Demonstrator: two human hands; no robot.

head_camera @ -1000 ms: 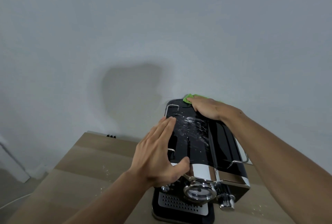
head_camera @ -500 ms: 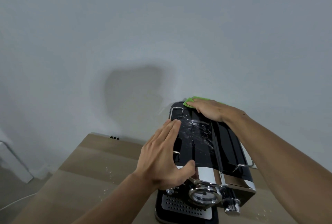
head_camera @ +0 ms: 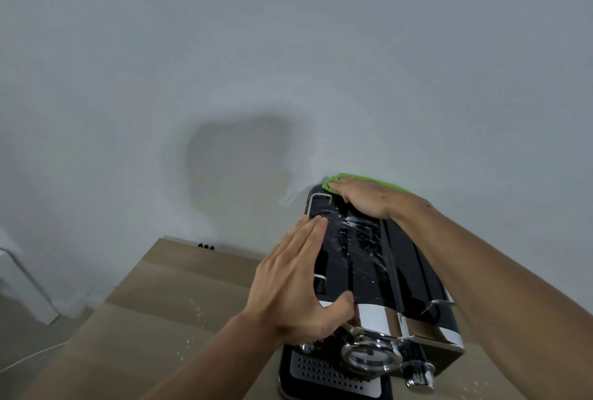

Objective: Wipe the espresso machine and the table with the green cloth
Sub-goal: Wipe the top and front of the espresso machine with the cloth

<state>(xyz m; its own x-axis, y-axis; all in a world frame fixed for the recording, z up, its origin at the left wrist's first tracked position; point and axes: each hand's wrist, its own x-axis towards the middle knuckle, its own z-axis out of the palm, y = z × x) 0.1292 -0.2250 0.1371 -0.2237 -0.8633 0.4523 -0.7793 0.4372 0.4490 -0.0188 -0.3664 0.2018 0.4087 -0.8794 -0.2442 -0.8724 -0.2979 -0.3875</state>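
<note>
Bare left hand (head_camera: 298, 290) and bare right hand (head_camera: 369, 199) on bare forearms, small dark specks near right wrist

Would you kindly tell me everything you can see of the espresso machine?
The espresso machine stands upright on the brown table by the wall. Its top is glossy black, streaked with white splashes; a chrome band crosses the front above a round chrome fitting and a perforated drip tray. The left hand rests flat on its left top edge, thumb at the front. The right hand presses the green cloth onto the rear of the top.
</note>
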